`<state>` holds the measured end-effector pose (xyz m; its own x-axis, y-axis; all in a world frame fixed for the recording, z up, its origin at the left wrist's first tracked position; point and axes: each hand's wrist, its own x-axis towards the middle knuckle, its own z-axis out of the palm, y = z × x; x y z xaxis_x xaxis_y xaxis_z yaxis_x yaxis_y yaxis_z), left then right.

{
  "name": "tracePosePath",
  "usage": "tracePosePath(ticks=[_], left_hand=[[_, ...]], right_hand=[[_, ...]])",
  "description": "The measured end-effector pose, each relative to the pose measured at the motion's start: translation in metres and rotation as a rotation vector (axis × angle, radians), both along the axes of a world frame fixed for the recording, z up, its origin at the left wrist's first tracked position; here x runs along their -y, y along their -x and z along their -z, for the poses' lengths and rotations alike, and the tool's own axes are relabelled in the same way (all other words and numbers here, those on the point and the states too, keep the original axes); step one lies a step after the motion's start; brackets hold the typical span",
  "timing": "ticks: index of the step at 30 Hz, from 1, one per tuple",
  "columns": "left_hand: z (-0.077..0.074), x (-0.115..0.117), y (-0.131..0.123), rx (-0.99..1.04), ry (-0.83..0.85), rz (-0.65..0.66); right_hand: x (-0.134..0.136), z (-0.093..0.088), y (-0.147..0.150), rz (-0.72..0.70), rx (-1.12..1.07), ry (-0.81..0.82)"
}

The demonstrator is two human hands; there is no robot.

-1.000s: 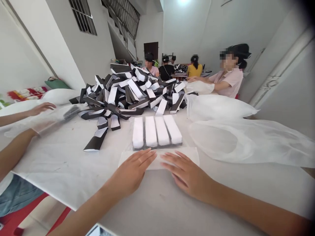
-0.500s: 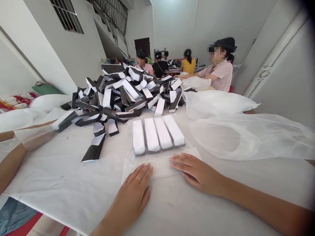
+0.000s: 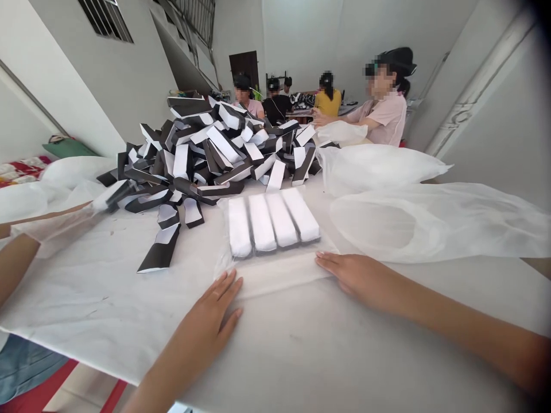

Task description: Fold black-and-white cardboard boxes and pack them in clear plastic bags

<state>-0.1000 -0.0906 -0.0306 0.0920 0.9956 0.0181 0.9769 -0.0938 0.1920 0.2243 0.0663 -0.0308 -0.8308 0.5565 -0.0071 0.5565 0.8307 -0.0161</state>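
A clear plastic bag [image 3: 275, 281] lies on the table in front of me, with several white padded blocks [image 3: 262, 223] side by side inside it, dark along their edges. My left hand [image 3: 215, 310] rests at the left end of the bag's near flap, fingers stretched out and thumb apart. At the flap's right end, my right hand [image 3: 357, 278] lies palm down with its fingertips on the plastic. Its fingers are stretched and close together, and its thumb is hidden. The flap forms a narrow band between the two hands.
A big heap of black-and-white folded pieces [image 3: 215, 152] stands behind the bag. Translucent bags [image 3: 451, 221] lie at right. At left, a co-worker's hand [image 3: 81, 215] is inside a plastic bag, by a black-and-white piece. Other people [image 3: 387, 109] sit farther back.
Both hands have moved apart and away from me along the flap. The flap's near edge is now farther forward, and my right fingers are closer together. The view has shifted slightly.
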Motion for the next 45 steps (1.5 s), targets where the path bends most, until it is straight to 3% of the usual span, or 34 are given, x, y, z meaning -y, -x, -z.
tracePosePath(ticks=[5, 11, 15, 18, 28, 36, 40, 42, 45], left_hand=[[-0.011, -0.008, 0.008, 0.051, 0.015, -0.022], [-0.002, -0.013, 0.014, 0.245, -0.112, -0.155], [-0.007, -0.011, 0.011, 0.338, -0.138, -0.244], [-0.012, -0.013, 0.007, 0.323, -0.153, -0.317], [-0.008, -0.018, 0.009, 0.126, -0.233, -0.335], [-0.01, -0.02, 0.006, 0.043, -0.18, -0.42], [-0.01, -0.018, 0.002, -0.098, -0.353, -0.312], [-0.013, -0.015, -0.011, -0.121, -0.413, -0.157], [-0.017, -0.011, -0.044, -0.108, -0.329, 0.113]], right_hand=[[-0.009, -0.003, -0.006, -0.097, -0.093, -0.063], [-0.019, 0.013, -0.02, -0.119, -0.337, -0.02], [-0.02, 0.018, -0.022, -0.113, -0.469, 0.021], [-0.02, 0.016, -0.021, -0.08, -0.505, 0.039], [-0.024, 0.013, -0.013, 0.122, -0.424, 0.155], [-0.026, 0.018, -0.01, 0.123, -0.505, 0.198], [-0.023, 0.012, -0.013, 0.126, -0.53, 0.07], [-0.015, 0.004, -0.013, 0.068, -0.568, -0.05], [0.007, -0.005, -0.005, -0.12, -0.612, -0.125]])
